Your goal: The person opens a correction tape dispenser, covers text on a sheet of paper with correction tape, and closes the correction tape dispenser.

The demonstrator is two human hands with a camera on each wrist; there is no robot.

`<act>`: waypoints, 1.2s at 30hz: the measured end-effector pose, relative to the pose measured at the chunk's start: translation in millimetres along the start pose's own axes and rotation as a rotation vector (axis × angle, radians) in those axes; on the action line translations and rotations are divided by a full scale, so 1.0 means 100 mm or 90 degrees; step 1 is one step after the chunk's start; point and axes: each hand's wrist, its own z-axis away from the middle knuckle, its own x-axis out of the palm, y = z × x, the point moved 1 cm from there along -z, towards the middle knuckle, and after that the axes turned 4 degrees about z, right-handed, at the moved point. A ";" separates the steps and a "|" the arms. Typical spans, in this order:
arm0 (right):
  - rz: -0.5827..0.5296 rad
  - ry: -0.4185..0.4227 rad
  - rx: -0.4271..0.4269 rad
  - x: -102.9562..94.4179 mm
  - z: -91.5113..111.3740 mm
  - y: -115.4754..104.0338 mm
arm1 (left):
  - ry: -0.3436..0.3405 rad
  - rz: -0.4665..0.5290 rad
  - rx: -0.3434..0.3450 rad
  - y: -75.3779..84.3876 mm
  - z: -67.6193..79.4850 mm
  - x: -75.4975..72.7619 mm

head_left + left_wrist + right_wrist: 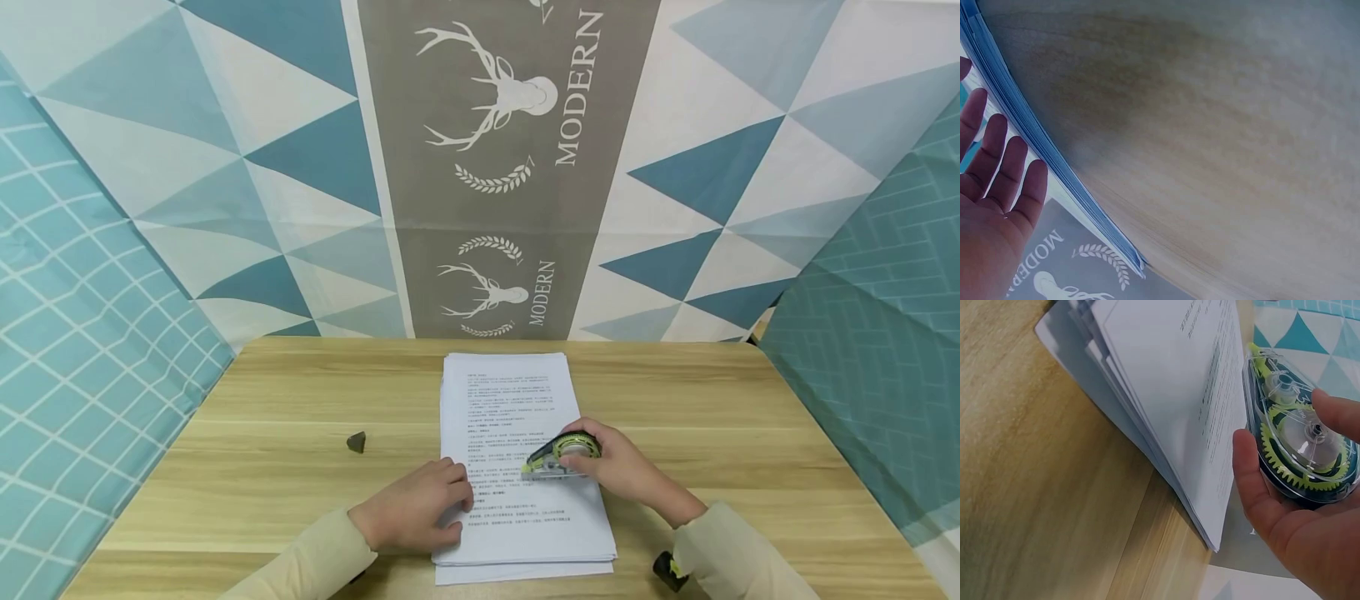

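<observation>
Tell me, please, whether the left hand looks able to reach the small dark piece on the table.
Probably yes: the left hand, at the left edge of the paper stack, seems to hold nothing, and only bare table shows between it and the small dark piece.

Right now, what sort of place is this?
Probably a little screened-off desk for paperwork: there's a wooden table, a stack of printed paper, and patterned sheets on three sides.
</observation>
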 end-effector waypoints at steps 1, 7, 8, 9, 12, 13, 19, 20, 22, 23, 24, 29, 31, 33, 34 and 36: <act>0.002 -0.001 -0.006 0.00 0.00 0.00 | 0.000 0.001 0.000 0.00 0.00 0.00; 0.017 0.000 -0.028 -0.01 0.00 -0.01 | 0.002 -0.004 0.001 0.01 -0.01 -0.02; 0.016 -0.001 -0.031 -0.01 0.00 -0.01 | 0.002 -0.006 0.002 0.01 -0.01 -0.02; 0.013 -0.004 -0.033 -0.01 0.00 -0.01 | 0.003 -0.008 0.002 0.01 -0.01 -0.02; 0.001 -0.008 -0.034 -0.02 0.01 -0.01 | 0.002 -0.011 0.004 0.01 -0.02 -0.01; -0.001 -0.008 -0.032 -0.01 0.00 -0.01 | 0.002 -0.012 0.005 0.01 -0.02 -0.01; 0.016 -0.005 -0.036 0.01 -0.01 -0.01 | 0.003 -0.010 0.002 0.00 -0.02 0.01; 0.022 -0.004 -0.040 0.02 -0.01 -0.02 | 0.004 -0.009 0.001 0.00 -0.02 0.02; 0.034 -0.004 -0.051 0.03 -0.01 -0.02 | 0.004 -0.006 -0.001 0.00 -0.02 0.02; 0.041 -0.003 -0.055 0.03 -0.01 -0.03 | 0.005 -0.004 -0.001 0.00 -0.02 0.02; 0.047 -0.003 -0.059 0.04 -0.01 -0.03 | 0.005 -0.003 -0.003 0.00 -0.01 0.02; 0.059 -0.007 -0.076 0.05 0.00 -0.05 | 0.000 0.004 -0.006 0.00 -0.02 0.02; 0.056 -0.010 -0.081 0.05 0.00 -0.06 | 0.000 0.004 -0.007 0.00 -0.02 0.02; 0.052 -0.012 -0.088 0.06 0.00 -0.06 | 0.002 0.002 -0.006 0.00 -0.02 0.02; 0.050 -0.014 -0.090 0.06 0.00 -0.06 | 0.002 0.003 -0.008 0.00 -0.02 0.02; 0.049 -0.015 -0.090 0.07 -0.01 -0.07 | 0.003 0.004 -0.008 0.00 -0.02 0.02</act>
